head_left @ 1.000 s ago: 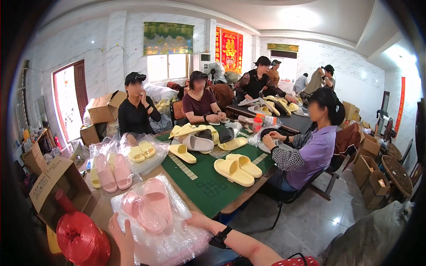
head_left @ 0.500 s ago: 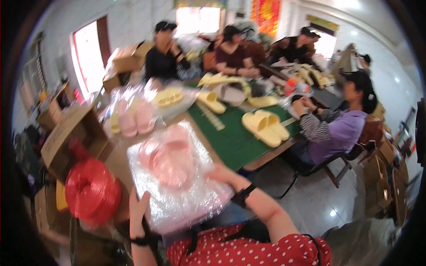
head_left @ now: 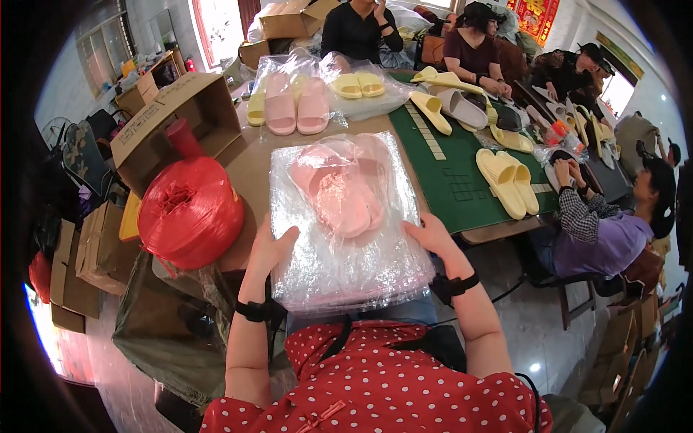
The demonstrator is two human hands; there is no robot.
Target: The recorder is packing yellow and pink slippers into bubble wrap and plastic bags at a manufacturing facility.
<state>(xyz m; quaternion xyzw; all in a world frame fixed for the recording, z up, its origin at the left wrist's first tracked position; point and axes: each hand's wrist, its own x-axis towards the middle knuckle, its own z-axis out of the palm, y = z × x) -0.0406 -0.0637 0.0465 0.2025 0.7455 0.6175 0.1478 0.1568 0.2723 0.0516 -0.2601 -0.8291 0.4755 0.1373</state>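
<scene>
While several people sit along its far and right sides, the long table [head_left: 253, 177] fills most of the view, its right half covered by a green mat [head_left: 451, 173] that bears pairs of yellow slippers [head_left: 507, 180] and a grey pair [head_left: 462, 108]. At the table's left end stands an open cardboard box [head_left: 180, 119], with more flattened cartons [head_left: 90, 249] stacked on the floor below it. Just in front of the box sits a big spool of red plastic twine [head_left: 190, 211], close beside the person's left forearm.

Nearest the person, at the table's near edge, lies a clear plastic bag [head_left: 346, 260] with a pair of pink slippers [head_left: 339, 191] inside it, one slipper overlapping the other. The bag's lower end hangs past the table edge toward the person's red polka-dot top. The left hand [head_left: 268, 249] presses against the bag's left edge, fingers spread and thumb up on the film; the right hand [head_left: 432, 237] holds the right edge, its fingers curled onto the plastic. Both hands thus grip the bag from either side. Each wrist carries a dark band.

Farther up the table another pink pair [head_left: 296, 108] and a small yellow pair [head_left: 357, 85] rest on loose clear bags.
</scene>
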